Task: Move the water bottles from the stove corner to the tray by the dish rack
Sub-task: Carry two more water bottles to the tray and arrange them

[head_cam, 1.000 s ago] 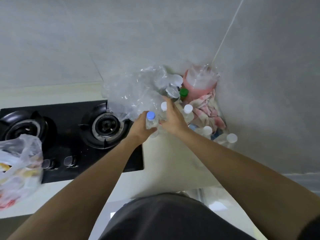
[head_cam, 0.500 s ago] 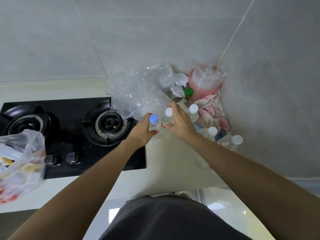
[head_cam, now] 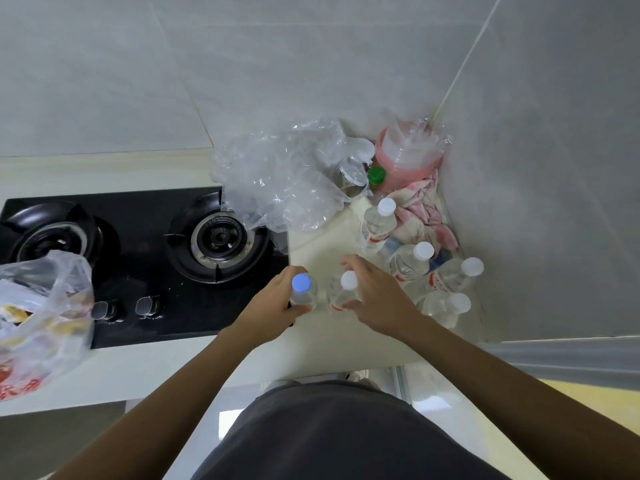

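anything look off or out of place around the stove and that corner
Yes: a crumpled clear plastic bag spills from the counter over the edge of the right burner, a poor spot for plastic. A rumpled pink cloth lies wadded in the corner behind the white-capped bottles. Nothing looks spilled or broken.

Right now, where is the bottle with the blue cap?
In the head view, the blue-capped bottle is in the left hand, just right of the stove and beside the white-capped bottle.

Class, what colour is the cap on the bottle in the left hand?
Blue cap, clearest in the head view.
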Available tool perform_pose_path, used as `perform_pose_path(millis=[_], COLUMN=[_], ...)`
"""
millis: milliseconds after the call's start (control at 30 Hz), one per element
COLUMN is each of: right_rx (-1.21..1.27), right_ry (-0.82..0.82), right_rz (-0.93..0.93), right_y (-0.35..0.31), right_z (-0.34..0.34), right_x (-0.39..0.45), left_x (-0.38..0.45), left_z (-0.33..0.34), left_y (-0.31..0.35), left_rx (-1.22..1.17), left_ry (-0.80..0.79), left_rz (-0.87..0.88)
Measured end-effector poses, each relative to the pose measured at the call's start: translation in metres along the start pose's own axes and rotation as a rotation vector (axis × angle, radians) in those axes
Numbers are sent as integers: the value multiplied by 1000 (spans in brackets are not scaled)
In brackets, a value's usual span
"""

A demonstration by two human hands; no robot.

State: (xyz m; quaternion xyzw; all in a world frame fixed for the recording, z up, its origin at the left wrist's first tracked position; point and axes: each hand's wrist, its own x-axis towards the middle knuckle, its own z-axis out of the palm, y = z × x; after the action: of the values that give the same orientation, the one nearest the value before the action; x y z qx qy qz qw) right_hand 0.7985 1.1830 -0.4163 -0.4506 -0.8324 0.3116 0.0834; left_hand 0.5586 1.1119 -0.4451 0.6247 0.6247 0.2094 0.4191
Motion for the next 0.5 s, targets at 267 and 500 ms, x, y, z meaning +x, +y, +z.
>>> perform_pose_path(millis=[267, 500], right_rx=[205, 331], right_ry=[44, -8], right_rz=[47, 179], right_y=[16, 30], right_z=[17, 41], right_x=[-22, -18], left_x=[-24, -19], left_z=[25, 46], left_y=[-3, -31], left_rx=[-21, -227], left_ry=[58, 66], left_rz=[-10, -186])
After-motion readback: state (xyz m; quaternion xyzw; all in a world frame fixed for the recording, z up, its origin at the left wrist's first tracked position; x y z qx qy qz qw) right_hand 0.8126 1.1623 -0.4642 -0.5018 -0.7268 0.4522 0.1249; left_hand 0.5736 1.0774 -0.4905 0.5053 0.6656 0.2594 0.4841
